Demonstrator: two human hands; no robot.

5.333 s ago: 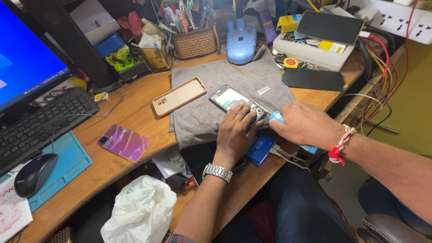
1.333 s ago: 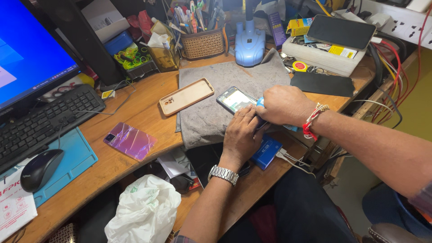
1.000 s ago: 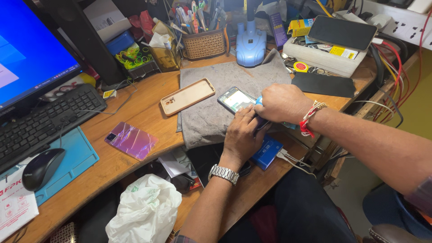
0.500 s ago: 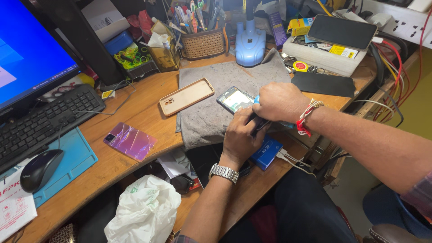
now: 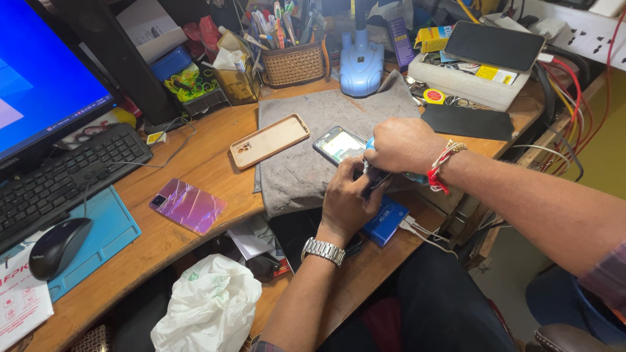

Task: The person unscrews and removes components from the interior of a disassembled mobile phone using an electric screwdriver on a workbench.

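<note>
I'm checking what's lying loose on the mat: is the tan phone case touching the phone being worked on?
Apart. The head view shows bare grey cloth between the tan phone case and the phone.

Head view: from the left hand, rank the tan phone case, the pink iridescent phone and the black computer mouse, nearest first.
1. Tan phone case, on the grey cloth, up and left of the left hand.
2. Pink iridescent phone, on bare wood farther left.
3. Black computer mouse, on the blue mat at the far left.

Wooden desk (image 5: pixel 195 163) bears a grey cloth (image 5: pixel 306 163), keyboard (image 5: pixel 59 179), blue mat (image 5: pixel 107 228), pink phone (image 5: pixel 188 205).
</note>
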